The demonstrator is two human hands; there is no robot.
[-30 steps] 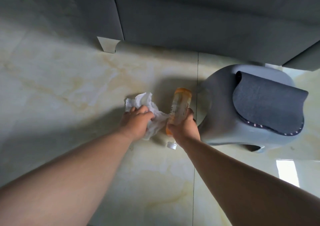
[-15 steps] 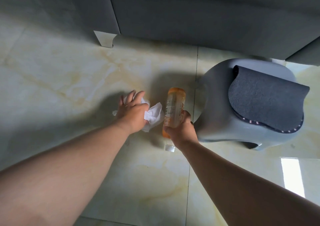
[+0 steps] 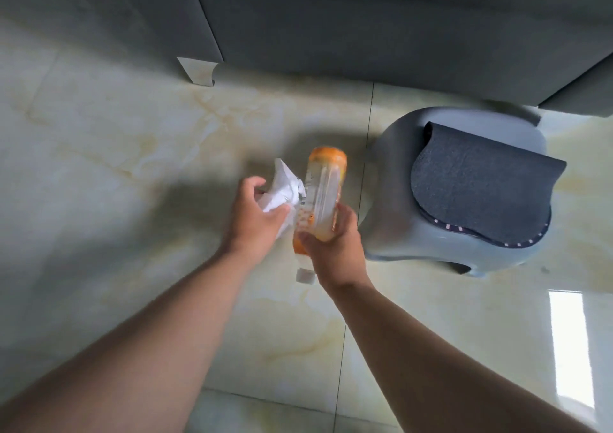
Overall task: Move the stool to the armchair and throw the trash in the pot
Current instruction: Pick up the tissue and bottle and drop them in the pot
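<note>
My right hand [image 3: 335, 246] grips a clear plastic bottle [image 3: 323, 193] with an orange label, held above the floor with its white cap pointing back toward me. Beside it, my left hand [image 3: 255, 220] clutches a crumpled white tissue [image 3: 282, 187], its fingers partly closed around the paper. A low grey plastic stool [image 3: 391, 207] with a dark grey pad [image 3: 481, 193] on its seat stands on the floor just right of my right hand. It stands close in front of the grey armchair [image 3: 365, 27]. No pot is in view.
Glossy pale marble floor tiles [image 3: 116, 167] spread to the left and toward me. The armchair's base runs along the top, with a light-coloured leg [image 3: 199, 71] at its left corner. A bright window reflection [image 3: 567, 346] lies on the floor at the right.
Both hands have lifted off the floor, the left with the tissue and the right with the bottle. The stool has not moved.
</note>
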